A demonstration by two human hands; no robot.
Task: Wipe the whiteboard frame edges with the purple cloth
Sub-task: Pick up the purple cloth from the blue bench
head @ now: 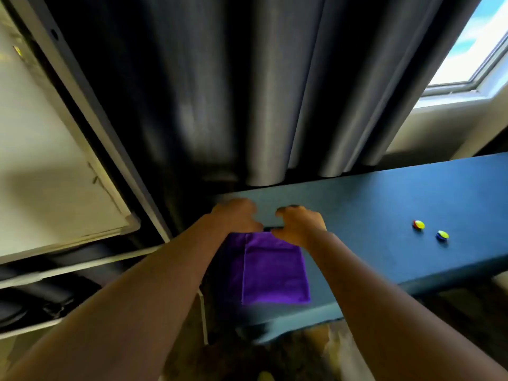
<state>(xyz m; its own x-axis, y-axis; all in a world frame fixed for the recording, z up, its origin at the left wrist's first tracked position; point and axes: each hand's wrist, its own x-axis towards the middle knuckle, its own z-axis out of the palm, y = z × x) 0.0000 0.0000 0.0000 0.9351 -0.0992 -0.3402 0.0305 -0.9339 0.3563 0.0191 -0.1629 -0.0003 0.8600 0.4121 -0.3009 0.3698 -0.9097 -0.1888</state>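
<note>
Purple cloth (275, 270), folded into a flat rectangle with one layer showing wider at its left, lies on the blue tabletop (384, 204) close to the tabletop's near-left corner, its near edge just short of the front rim. Open blue surface runs to the right as far as two small round magnets (418, 224) (442, 235), well apart from the cloth. One whiteboard (41, 166) with a pale frame (82, 138) leans at the left, beside dark curtains (247, 92). Both hands sit at the cloth's far edge: left hand (236, 217) and right hand (299, 225), fingers curled; whether they pinch the cloth, I cannot tell through the blur.
</note>
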